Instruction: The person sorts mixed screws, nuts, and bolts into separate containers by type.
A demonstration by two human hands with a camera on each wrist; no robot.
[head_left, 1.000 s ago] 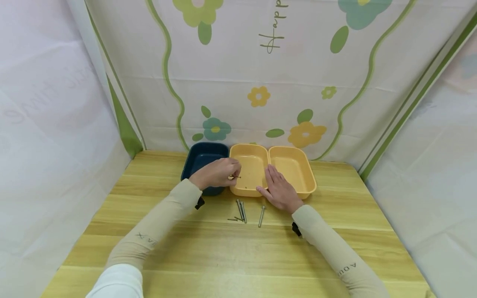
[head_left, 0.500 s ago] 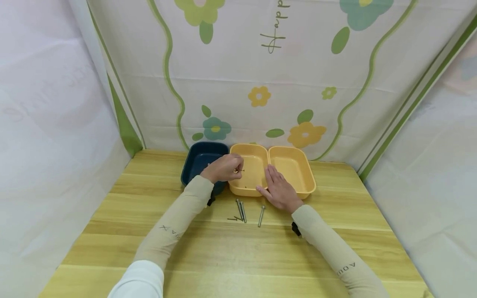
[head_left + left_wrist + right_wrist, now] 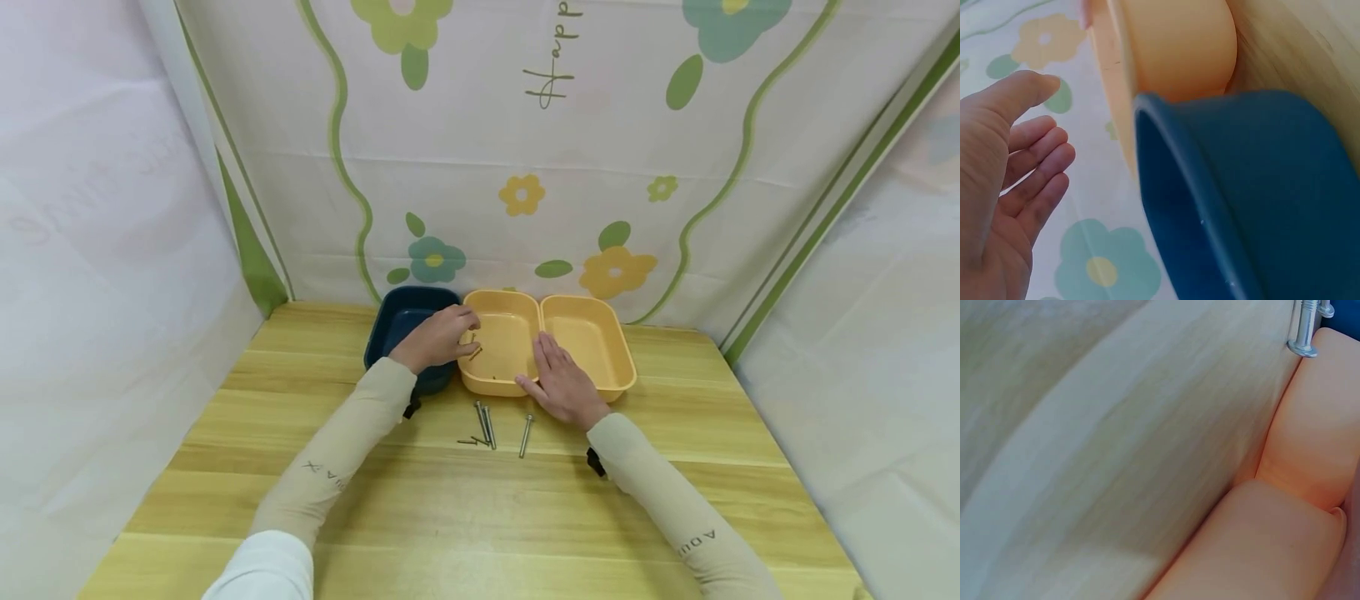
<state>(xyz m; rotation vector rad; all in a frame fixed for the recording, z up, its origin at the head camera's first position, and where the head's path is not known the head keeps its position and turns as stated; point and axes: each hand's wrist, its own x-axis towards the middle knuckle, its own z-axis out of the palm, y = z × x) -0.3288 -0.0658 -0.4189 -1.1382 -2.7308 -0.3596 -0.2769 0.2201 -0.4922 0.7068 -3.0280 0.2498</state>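
Observation:
My left hand (image 3: 438, 336) hangs over the blue bin's right rim and the left side of the middle yellow bin (image 3: 512, 346), thumb and fingers spread apart. In the left wrist view that hand (image 3: 1019, 156) holds nothing. Small brass-coloured screws (image 3: 476, 353) show just by its fingertips, over the middle bin. A tiny dark piece (image 3: 494, 378) lies near that bin's front wall. My right hand (image 3: 562, 383) rests with straight fingers across the adjoining rims of the middle and right yellow bins (image 3: 596, 342); only a blurred edge of it shows in the right wrist view.
To the left stands a dark blue bin (image 3: 401, 327), touching the middle one. Long silver bolts (image 3: 486, 425) and small screws (image 3: 472, 441) lie on the wooden table in front, with another bolt (image 3: 527, 435) to their right. A patterned cloth (image 3: 450, 192) hangs behind.
The left hand reached further over the middle bin with a small screw pinched, then drew back slightly left and its fingers parted, letting go. The right hand has stayed put.

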